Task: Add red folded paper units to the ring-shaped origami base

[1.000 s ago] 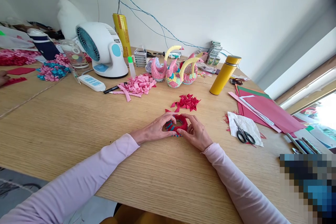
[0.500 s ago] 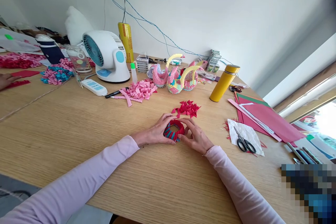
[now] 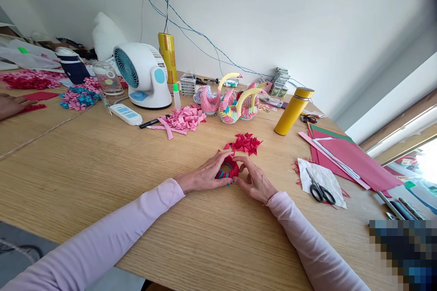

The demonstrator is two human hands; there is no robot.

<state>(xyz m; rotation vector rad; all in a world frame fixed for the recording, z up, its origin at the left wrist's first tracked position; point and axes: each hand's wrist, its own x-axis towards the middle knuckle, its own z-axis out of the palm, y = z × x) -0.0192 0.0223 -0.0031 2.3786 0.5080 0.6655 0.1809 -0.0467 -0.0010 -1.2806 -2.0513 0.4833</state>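
Observation:
A ring of folded paper pieces point(image 3: 233, 170), red above with blue among the red lower down, rests on the wooden table between my hands. My left hand point(image 3: 208, 173) curves around its left side, thumb along the near edge. On the opposite side my right hand point(image 3: 254, 180) grips the rim with thumb and fingers. Just beyond the ring lies a heap of red folded paper triangles point(image 3: 246, 143). Farther back are a pile of pink paper pieces point(image 3: 187, 118) and several folded-paper swans point(image 3: 229, 108).
A yellow flask point(image 3: 293, 112) stands right of the swans. Black-handled scissors point(image 3: 321, 191) lie on white paper beside red paper sheets point(image 3: 355, 159). At the left are a white fan point(image 3: 145, 75), a power strip point(image 3: 125, 114) and another person's hand point(image 3: 12, 105).
The view has shifted slightly, so most things sit a little lower and to the right. Both hands stay around the ring, with my left fingers covering slightly more of its left side.

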